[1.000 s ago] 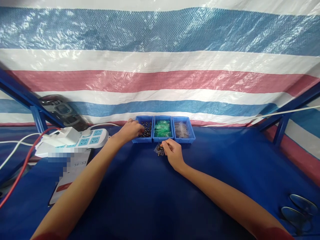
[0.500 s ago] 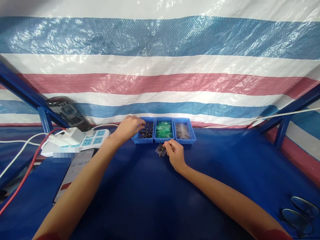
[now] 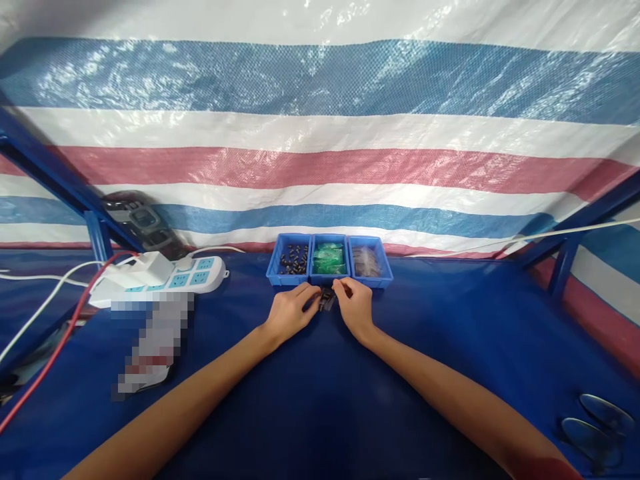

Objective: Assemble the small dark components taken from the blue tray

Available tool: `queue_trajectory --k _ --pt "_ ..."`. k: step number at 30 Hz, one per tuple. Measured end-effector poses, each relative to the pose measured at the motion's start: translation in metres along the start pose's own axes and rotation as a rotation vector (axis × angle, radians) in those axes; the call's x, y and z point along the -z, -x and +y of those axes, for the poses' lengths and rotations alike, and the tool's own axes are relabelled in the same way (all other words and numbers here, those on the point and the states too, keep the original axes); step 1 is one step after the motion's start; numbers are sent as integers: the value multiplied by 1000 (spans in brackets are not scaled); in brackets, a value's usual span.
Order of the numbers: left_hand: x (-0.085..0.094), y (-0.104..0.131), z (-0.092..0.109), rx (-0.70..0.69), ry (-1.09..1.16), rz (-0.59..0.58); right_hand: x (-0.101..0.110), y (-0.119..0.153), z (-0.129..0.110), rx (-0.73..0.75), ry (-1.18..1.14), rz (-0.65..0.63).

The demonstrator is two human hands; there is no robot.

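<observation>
Pinching small bag point(image 3: 329, 301): right hand point(image 3: 356, 310); left hand point(image 3: 287, 315), hold unclear; dark contents point(image 3: 326, 294) indistinct.

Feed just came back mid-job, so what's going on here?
A person has the left hand and right hand at either side of a small clear plastic bag of dark pieces; their grip on it is unclear. Behind stand three blue rectangular plastic bins: left, loose dark pieces; middle, green packets; right, clear packets.
</observation>
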State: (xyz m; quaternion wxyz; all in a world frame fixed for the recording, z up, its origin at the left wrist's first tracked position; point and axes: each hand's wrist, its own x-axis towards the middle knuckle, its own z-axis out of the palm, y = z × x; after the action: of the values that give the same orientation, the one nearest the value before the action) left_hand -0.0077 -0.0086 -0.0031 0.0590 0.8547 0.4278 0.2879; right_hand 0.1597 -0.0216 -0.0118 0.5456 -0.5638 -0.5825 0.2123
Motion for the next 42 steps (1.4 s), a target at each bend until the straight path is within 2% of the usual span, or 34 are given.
queue_trajectory --k 3,7,11,15,18,21,28,35,42 --pt "0 0 -2 45 -91 -52 0 -3 5 28 175 -93" --pt "4 -2 -1 106 -66 -46 0 -2 7 98 365 -178" --pt "3 -2 -2 93 -37 -79 -1 0 8 136 432 -224" --pt "2 -3 -4 106 4 -76 0 0 7 134 350 -206" --pt "3 -5 -4 121 75 -25 1 -1 3 147 196 -147" --pt "5 -6 -4 103 168 64 3 0 -2 193 55 -115" --pt "5 -2 -3 -73 274 311 0 4 -6 198 -154 -96" --pt "0 -3 -6 -103 222 328 -4 4 -1 89 -229 -54" --pt "0 -4 -7 -113 267 287 -1 3 -2 119 -208 -86"
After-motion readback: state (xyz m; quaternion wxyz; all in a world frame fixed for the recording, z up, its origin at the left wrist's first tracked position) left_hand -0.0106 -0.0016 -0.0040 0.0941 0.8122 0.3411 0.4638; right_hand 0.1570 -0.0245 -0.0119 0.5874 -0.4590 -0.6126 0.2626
